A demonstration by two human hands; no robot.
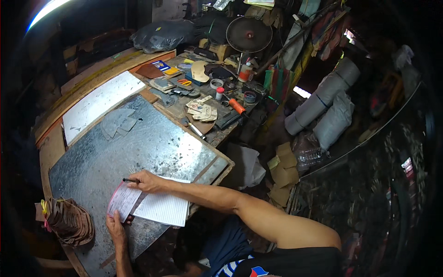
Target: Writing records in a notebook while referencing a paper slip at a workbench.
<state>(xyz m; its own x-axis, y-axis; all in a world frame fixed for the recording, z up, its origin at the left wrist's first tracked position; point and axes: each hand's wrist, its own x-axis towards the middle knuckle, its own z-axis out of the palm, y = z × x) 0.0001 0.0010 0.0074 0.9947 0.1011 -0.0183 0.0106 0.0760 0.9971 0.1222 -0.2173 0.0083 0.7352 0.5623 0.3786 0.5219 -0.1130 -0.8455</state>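
Note:
My right hand (146,180) reaches across from the right, its fingers closed round a dark pen (131,180) just above the top of a pink-edged sheet of paper (123,201) with writing on it. Thumb on top at the lower edge, my left hand (117,229) grips that sheet; some of its fingers are hidden underneath. Beside the sheet lies an open notebook (164,207) with lined pages, partly under my right forearm. Both rest on a scratched grey metal tabletop (152,152).
A tied stack of brown cut pieces (71,224) stands at the table's left edge. Grey cut pieces (119,123) lie farther back. The adjoining bench holds patterns (201,111), yellow-handled scissors (184,81), an orange-handled tool (236,106) and a fan (249,35). Wrapped rolls (323,96) lean at right.

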